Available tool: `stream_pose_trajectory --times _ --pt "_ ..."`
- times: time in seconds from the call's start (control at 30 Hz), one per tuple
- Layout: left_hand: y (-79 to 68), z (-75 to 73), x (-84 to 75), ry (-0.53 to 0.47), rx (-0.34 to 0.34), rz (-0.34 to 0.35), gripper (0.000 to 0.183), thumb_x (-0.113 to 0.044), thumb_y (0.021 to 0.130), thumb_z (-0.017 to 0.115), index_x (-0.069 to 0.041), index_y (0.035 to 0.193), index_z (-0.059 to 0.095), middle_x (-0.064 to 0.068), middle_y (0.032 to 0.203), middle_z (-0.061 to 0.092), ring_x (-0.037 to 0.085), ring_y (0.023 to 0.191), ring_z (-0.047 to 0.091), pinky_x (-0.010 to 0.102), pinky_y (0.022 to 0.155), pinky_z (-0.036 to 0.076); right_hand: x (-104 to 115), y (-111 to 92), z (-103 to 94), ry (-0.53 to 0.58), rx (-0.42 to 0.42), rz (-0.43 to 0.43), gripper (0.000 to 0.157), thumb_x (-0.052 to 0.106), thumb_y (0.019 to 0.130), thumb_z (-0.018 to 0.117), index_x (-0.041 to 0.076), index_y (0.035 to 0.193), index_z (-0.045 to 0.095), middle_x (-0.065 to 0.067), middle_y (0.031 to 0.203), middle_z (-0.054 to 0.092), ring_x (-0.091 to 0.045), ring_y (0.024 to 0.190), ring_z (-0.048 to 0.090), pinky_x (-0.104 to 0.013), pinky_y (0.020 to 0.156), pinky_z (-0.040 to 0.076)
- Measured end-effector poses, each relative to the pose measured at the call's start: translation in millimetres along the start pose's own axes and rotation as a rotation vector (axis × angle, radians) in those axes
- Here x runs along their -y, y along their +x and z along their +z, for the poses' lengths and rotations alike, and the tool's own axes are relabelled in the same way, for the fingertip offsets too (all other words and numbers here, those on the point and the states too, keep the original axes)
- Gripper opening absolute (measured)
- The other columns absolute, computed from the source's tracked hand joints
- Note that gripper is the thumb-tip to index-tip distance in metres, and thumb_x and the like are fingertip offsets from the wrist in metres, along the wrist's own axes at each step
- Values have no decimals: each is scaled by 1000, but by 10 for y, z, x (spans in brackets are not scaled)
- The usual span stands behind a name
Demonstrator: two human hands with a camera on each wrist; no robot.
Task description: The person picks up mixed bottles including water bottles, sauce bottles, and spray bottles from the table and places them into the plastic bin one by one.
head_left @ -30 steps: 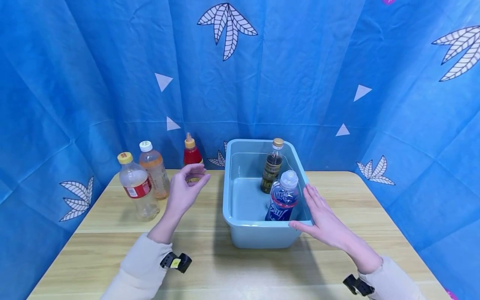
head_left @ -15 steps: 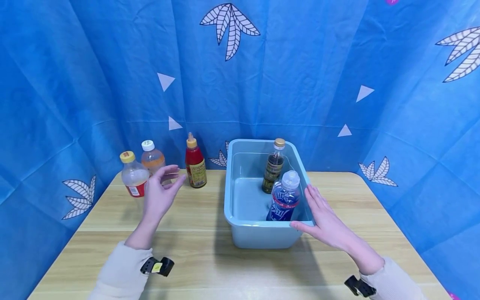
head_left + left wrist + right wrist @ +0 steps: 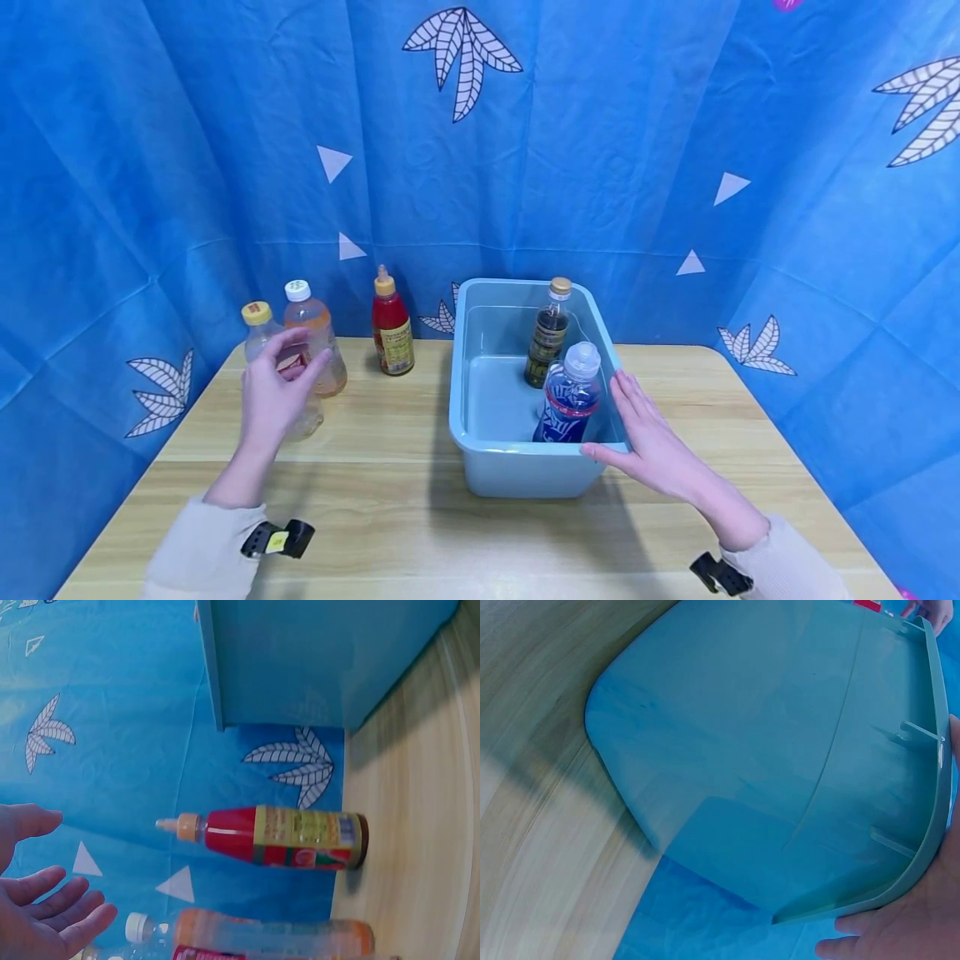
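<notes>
In the head view my left hand is in front of a clear plastic bottle with a yellow cap, partly covering it. Its thumb and fingers are apart with nothing between them, as the left wrist view also shows. Behind stands an orange-tinted bottle with a white cap. My right hand rests on the right front corner of a light blue bin, fingers straight along the rim. Inside the bin stand a bottle with a blue label and a dark bottle with a gold cap.
A red squeeze sauce bottle stands upright between the two clear bottles and the bin. The wooden table ends at the back against a blue patterned curtain.
My left hand has moved left, from in front of the red sauce bottle to the yellow-capped bottle. My right hand stays on the bin's rim.
</notes>
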State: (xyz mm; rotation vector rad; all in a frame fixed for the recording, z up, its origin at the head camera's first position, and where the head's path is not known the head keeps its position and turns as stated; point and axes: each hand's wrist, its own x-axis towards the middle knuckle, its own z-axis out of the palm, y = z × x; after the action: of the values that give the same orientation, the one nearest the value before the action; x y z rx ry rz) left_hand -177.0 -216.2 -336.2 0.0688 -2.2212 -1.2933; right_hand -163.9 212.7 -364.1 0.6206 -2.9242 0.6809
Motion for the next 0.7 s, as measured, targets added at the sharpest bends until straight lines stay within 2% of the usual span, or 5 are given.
stream_pose_trajectory --times 0.17,0.23,0.33,0.4,0.7 --pt "8 -111 15 5 -34 -2 45 -18 82 64 3 120 49 17 117 52 29 105 51 11 72 45 1 -2 3 -2 2 3 95 55 77 57 -2 140 13 -19 146 5 -36 132 4 -58 99 15" --pt "9 -152 8 18 -48 -15 46 -18 82 64 2 120 49 14 118 53 27 105 51 16 76 46 0 -2 4 1 3 5 95 54 77 57 -2 140 13 -19 146 5 -36 132 4 -58 99 15" --pt "16 -205 -1 51 -65 -40 48 -21 82 63 -1 123 48 12 121 51 26 107 49 33 84 46 -1 -2 4 2 0 3 95 54 78 57 -2 140 13 -19 146 5 -37 132 4 -58 99 15" --pt "20 -233 -4 82 -76 -56 49 -23 82 63 -3 124 47 11 123 50 25 109 47 40 86 44 -2 -2 5 0 -1 1 95 54 78 57 -2 140 13 -19 146 5 -37 131 4 -58 99 15" --pt "81 -309 37 132 -161 -119 55 -25 80 65 -4 127 45 10 127 44 25 114 41 45 88 40 -12 2 13 -3 0 2 95 55 77 57 -2 140 13 -19 146 5 -37 131 4 -58 99 15"
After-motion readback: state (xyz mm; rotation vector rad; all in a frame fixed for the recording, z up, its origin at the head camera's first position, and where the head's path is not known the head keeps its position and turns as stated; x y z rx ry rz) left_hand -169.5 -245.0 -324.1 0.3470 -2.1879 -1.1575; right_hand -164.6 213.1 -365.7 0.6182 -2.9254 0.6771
